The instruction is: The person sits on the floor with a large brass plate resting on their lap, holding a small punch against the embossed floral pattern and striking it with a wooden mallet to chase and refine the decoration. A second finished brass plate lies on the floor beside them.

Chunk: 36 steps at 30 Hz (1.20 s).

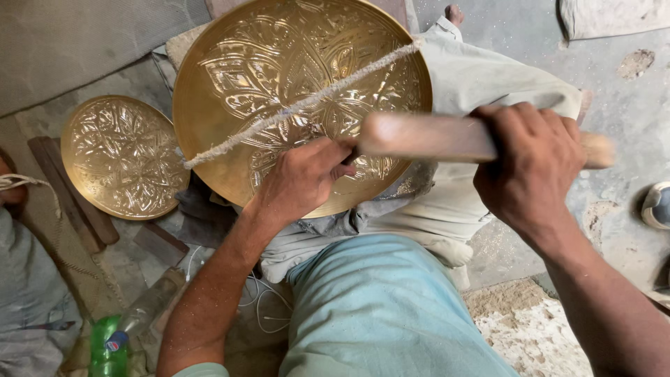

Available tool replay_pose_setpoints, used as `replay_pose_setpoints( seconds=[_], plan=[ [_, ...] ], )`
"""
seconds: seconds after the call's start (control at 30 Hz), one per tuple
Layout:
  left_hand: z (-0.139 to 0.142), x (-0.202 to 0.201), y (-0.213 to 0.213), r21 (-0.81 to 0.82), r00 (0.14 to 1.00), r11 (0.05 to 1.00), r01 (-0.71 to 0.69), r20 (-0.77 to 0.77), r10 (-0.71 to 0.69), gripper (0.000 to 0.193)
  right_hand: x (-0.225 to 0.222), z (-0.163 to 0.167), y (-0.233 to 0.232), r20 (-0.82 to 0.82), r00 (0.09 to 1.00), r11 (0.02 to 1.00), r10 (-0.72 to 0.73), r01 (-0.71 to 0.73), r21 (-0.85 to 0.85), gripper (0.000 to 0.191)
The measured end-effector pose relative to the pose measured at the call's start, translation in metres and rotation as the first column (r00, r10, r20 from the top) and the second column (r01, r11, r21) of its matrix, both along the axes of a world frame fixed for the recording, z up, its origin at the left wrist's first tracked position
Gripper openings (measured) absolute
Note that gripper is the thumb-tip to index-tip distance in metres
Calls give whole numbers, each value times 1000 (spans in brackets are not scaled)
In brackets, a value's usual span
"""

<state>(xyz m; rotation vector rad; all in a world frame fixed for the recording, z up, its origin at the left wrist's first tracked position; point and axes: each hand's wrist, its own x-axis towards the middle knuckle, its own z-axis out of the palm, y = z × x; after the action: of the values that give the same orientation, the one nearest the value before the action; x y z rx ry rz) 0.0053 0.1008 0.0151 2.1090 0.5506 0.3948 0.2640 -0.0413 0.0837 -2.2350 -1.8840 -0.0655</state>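
The right hand [534, 167] is clenched around a wooden mallet [447, 137], while the left hand [303, 178] pinches a small tool against the large engraved brass plate [279, 63]. The plate leans on the person's lap under a taut rope [300, 105]; a smaller brass plate [118, 157] lies on the floor, left.

Bare arms, light work clothes, dust all over

Both forearms bare from the elbow down, flecked with pale dust and fine grit; left grip [307, 178] and right grip [534, 167] ungloved, no rings or watch seen. Below the grips, a pale blue-green garment [377, 314] over the near leg, with an edge of the same cloth near the left elbow. Beyond the grips, creased beige-grey trousers [481, 77], dusty, ending at one bare foot [454, 12].
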Motion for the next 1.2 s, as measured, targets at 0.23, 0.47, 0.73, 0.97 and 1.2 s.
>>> replay_pose_setpoints(
  seconds=[0.23,0.47,0.73,0.97,1.2],
  plan=[
    [1,1,0,74,1000,997,1,-11,0,44,-2,-5,-2,-339,929,989,-150,142,-46,42],
    [-1,0,-1,82,999,997,6,-39,-3,40,-2,-9,-11,-560,817,987,-136,162,-2,40],
    [2,3,-1,120,1000,993,1,-27,2,44,-4,-17,-14,-489,843,966,-224,260,4,44],
    [0,3,1,146,998,989,37,-46,-30,48,-7,-13,-16,-682,668,937,-297,342,-72,43],
    [-3,2,0,160,997,986,50,-60,-41,51,-15,-10,-18,-739,641,943,-207,332,23,38]
  ],
)
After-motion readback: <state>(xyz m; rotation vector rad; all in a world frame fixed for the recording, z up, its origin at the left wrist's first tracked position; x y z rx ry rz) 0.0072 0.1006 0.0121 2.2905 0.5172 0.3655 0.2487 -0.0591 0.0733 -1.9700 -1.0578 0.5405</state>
